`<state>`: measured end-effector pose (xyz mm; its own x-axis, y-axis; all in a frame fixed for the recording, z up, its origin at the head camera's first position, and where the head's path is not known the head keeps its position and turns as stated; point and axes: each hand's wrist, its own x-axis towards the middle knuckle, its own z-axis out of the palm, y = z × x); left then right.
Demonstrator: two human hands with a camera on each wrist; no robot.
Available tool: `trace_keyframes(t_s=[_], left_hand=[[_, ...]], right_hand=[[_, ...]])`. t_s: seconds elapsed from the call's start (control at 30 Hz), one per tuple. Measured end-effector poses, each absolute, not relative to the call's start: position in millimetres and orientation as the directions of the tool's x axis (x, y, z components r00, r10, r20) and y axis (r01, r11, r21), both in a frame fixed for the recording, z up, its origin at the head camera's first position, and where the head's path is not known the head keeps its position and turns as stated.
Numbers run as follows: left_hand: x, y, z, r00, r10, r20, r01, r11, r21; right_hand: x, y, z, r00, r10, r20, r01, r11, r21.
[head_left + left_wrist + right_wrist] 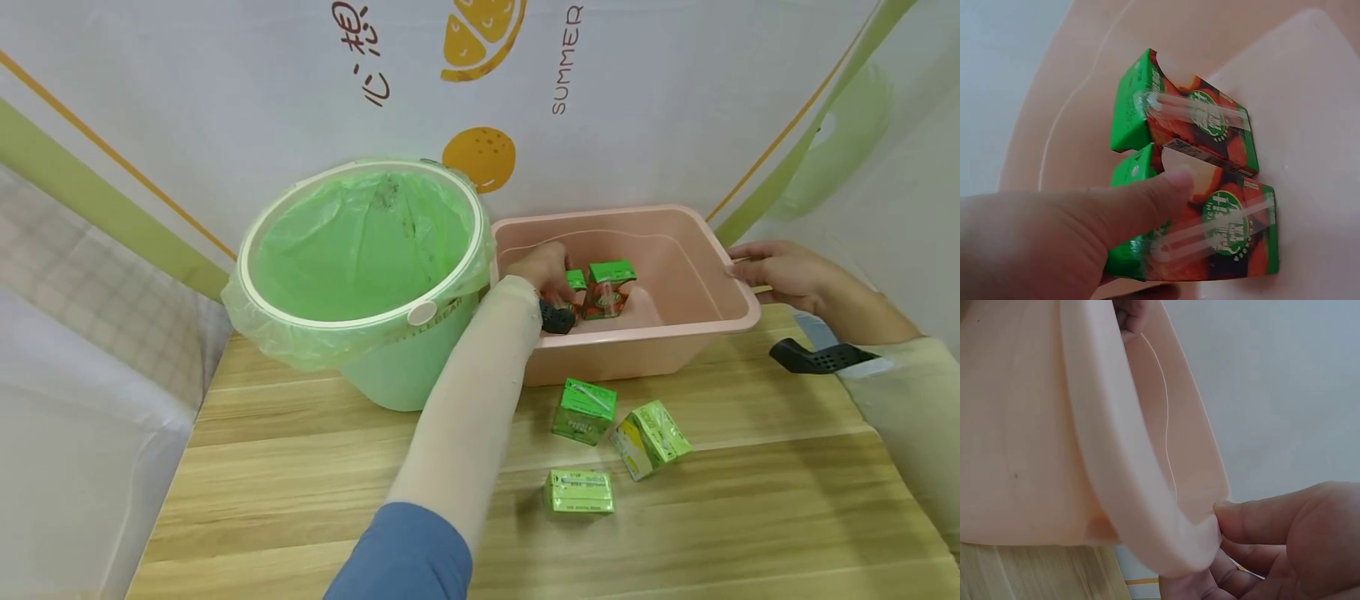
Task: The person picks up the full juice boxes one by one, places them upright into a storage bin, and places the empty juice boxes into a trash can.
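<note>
A pink plastic basin [600, 213] stands on the wooden table. My left hand [549, 277] reaches into it and grips a green and orange juice carton [1229, 240], with the thumb [1147, 197] pressed on its face. A second, matching carton [1191, 119] stands right beside it, touching it; in the head view that carton [609, 288] is upright on the basin floor. My right hand [780, 272] holds the basin's right rim, pinching the rim's corner [1200, 540] between thumb and fingers [1272, 515].
A pale green bucket [360, 250] lined with a green bag stands left of the basin, touching it. Three green cartons [583, 410] [649, 437] [578, 490] lie on the table [300, 483] in front of the basin. A printed white backdrop rises behind.
</note>
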<state>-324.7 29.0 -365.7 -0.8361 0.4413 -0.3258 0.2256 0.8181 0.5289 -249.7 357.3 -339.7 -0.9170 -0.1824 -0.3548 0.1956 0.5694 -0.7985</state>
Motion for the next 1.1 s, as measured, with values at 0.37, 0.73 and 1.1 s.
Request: trace_keyframes(t_s=[0.37, 0.73, 1.1], left_hand=[[-309.2, 39.2, -331.9, -0.804, 0.565, -0.185, 0.442, 0.775, 0.451], [-254.7, 25.3, -305.0, -0.697, 0.717, 0.004, 0.673, 0.652, 0.349], [-202.5, -19.0, -302.0, -0.566, 0.812, 0.142, 0.794, 0.491, 0.358]], right_hand=[[-249.1, 356.8, -339.5, -0.919, -0.183, -0.349, 0.190, 0.570, -0.800], [-248.6, 356.2, -339.1, -0.920, -0.176, -0.351, 0.197, 0.565, -0.801], [-248.5, 356.4, -340.8, -0.921, -0.171, -0.349, 0.201, 0.559, -0.804]])
